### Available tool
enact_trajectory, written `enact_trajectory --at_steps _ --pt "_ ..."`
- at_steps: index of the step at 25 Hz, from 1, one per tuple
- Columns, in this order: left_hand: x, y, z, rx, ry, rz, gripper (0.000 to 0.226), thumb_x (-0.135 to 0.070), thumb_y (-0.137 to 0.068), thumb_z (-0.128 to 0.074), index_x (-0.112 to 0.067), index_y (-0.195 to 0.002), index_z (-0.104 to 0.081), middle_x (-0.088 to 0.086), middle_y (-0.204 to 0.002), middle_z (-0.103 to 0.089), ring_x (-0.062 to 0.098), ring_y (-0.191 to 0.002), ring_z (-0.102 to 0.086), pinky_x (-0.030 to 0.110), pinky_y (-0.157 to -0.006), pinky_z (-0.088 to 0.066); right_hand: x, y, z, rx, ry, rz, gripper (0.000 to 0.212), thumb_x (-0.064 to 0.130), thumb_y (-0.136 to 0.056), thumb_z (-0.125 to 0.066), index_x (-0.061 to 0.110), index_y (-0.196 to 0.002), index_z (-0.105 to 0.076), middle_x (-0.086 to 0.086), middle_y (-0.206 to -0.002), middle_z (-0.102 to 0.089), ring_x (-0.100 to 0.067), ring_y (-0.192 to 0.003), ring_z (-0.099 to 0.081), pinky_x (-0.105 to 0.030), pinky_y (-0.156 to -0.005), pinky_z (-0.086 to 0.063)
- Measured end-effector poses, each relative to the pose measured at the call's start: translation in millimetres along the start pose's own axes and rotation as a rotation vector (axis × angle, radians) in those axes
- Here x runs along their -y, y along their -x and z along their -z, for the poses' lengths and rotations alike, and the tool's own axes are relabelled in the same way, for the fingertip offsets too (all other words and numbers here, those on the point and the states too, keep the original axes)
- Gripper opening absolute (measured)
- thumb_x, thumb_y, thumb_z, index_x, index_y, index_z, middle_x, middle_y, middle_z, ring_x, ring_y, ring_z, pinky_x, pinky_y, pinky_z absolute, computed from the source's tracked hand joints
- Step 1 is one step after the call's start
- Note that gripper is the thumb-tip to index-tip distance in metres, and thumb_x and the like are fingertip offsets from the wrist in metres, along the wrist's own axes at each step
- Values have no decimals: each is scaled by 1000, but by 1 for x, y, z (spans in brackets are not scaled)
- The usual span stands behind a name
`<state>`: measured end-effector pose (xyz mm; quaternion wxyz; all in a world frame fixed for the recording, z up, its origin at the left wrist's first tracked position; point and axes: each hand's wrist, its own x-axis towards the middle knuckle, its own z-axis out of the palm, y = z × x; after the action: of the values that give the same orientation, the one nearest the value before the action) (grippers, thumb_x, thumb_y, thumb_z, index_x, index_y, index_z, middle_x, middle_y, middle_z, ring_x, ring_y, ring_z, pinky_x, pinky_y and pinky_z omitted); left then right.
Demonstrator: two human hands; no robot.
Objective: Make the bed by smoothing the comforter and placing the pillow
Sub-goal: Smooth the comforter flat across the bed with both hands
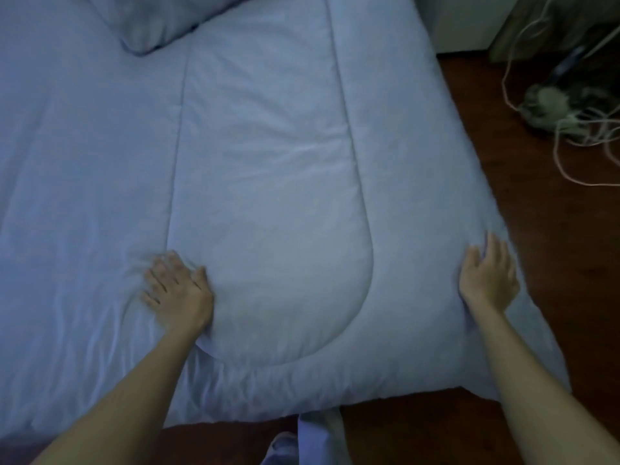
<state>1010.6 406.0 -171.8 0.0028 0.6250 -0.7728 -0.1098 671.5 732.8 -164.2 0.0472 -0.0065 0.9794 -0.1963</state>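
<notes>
A pale blue quilted comforter (268, 169) covers the bed, with stitched seams running lengthwise and curving near the foot. My left hand (177, 290) lies flat on it near the foot, fingers spread, with small wrinkles fanning out to its left. My right hand (488, 276) rests on the comforter's right edge with its fingers apart and curved over the side. A pillow (157, 18) in matching blue sits at the top left, partly cut off by the frame.
Dark wooden floor (536, 229) runs along the bed's right side and foot. A tangle of white cables (570, 122) and a power strip lie on the floor at the upper right. A white cabinet stands beyond. Blue cloth shows at the bottom edge.
</notes>
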Motion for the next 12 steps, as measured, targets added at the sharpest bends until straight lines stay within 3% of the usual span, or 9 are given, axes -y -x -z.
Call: enact_trajectory --at_steps 2,4,6,8,10,12 --pt "-13 27 3 96 -50 -207 69 -48 -91 -27 -11 -149 -24 21 -156 -21 45 -142 -21 66 -108 -18 -45 36 6 157 -14 -118 59 50 -97 -21 27 -152 -15 -8 -159 -21 -36 -142 -25 -51 -113 -19" --pt "-28 68 6 260 -101 -406 76 -53 -85 -24 -19 -152 -15 14 -160 -10 40 -146 -12 61 -112 -13 -76 56 19 463 -52 -198 61 44 -100 -24 19 -153 -5 -13 -159 -16 -37 -143 -22 -46 -117 -18" --pt "-35 115 16 434 -232 -638 78 -53 -86 -29 -23 -152 -3 11 -161 4 35 -148 -3 57 -114 -11 -85 73 49 638 -107 -212 61 33 -102 -31 8 -151 -7 -14 -159 -14 -32 -145 -18 -38 -119 -16" --pt "-49 146 31 569 -369 -774 75 -45 -90 -40 -20 -152 -7 12 -161 1 34 -147 -10 51 -113 -20 -72 105 80 639 -61 -153 51 25 -102 -35 3 -147 -25 -15 -156 -26 -31 -142 -28 -33 -114 -23" --pt "-82 164 57 620 -292 -789 54 -38 -93 -40 -16 -142 -35 14 -153 -32 33 -136 -37 42 -106 -36 -46 142 105 545 -119 -6 39 19 -101 -41 2 -135 -48 -15 -144 -47 -28 -132 -45 -25 -101 -33" --pt "-123 186 92 580 -152 -865 42 -36 -94 -39 -20 -132 -50 12 -138 -52 32 -125 -51 39 -101 -43 -26 174 131 444 -288 112 29 12 -97 -49 4 -121 -62 -12 -128 -62 -25 -119 -57 -20 -85 -40"
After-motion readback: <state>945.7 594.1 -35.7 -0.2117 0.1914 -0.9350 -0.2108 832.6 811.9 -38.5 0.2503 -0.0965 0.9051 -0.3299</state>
